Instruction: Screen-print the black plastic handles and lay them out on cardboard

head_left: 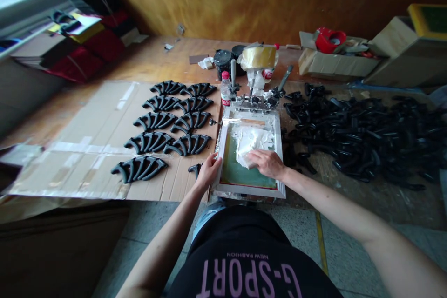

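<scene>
The left hand (208, 171) curled its fingers over the screen frame's (279, 158) left edge; the right hand (267, 163), fingers together, pressed a squeegee (248, 160) on the mesh (240, 174).

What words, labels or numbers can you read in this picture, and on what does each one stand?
"G-SPORT": large pink letters on the person's black shirt, upside down to the camera.
"NEW FASHION": small pink letters on that shirt, also upside down.
Red label on the plastic bottle: too small to read.
Red-and-white label on the bag: blurred, unreadable.
</scene>
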The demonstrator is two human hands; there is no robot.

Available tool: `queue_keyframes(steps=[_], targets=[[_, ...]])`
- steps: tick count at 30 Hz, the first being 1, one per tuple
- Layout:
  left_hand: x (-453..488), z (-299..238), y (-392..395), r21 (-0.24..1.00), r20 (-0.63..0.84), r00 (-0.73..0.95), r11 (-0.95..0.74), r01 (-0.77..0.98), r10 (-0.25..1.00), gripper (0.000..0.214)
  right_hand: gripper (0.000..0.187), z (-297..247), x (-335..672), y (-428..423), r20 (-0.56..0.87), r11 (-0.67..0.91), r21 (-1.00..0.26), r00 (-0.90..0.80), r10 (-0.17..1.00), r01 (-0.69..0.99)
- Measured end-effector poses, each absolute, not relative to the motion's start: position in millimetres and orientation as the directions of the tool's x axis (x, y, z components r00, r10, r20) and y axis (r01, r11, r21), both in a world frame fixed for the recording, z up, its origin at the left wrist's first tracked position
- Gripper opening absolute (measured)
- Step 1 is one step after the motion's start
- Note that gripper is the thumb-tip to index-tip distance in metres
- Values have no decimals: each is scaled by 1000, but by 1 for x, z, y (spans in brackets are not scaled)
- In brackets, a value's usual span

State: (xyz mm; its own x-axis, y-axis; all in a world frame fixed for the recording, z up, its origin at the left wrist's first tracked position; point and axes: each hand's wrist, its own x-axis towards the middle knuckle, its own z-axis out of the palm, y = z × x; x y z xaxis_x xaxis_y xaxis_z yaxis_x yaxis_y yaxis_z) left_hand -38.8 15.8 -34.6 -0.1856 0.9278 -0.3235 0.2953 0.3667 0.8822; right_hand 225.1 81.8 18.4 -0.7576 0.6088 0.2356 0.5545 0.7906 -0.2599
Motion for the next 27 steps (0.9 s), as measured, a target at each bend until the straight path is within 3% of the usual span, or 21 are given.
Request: queue_keyframes(steps=[2, 5, 8, 10, 13, 15, 17, 21, 24, 27], targets=[[-38, -31, 15, 892, -325, -185, 365, 267, 927, 63, 22, 18, 224, 78, 203, 792, -288, -774, 599, 538], [-38, -19, 15, 912, -342, -152, 366, 183, 927, 69, 19, 35, 213, 99, 201, 678, -361, -656, 728, 641], [-38, 10, 14, 930, -331, -153, 349, 115, 931, 76, 45, 61, 206, 144, 255, 537, -415, -473, 843, 734], [-38, 38, 16, 942, -297, -183, 319, 107, 937, 69, 58, 76, 219, 174, 306, 451, -433, -343, 888, 781], [-33, 83, 26, 961, -235, -225, 261, 92, 946, 63, 49, 82, 264, 198, 407, 284, -482, -75, 910, 829], [-27, 110, 42, 992, -113, -261, 123, 19, 959, 64, 41, 73, 293, 196, 416, 177, -506, 59, 908, 844], [-19, 132, 62, 996, 32, -282, -55, -76, 959, 60, 42, 54, 305, 179, 377, 146, -507, 66, 924, 849], [-5, 152, 92, 968, 113, -263, -166, -187, 958, 57, 30, 6, 275, 128, 226, 342, -414, -269, 936, 844], [10, 130, 80, 970, 15, -305, -88, -228, 952, 57, 21, -10, 239, 100, 71, 374, -292, -371, 926, 880], [34, 81, 41, 889, -402, -29, 383, -252, 915, 57, 19, -1, 210, 78, 28, 278, -329, -285, 958, 902]])
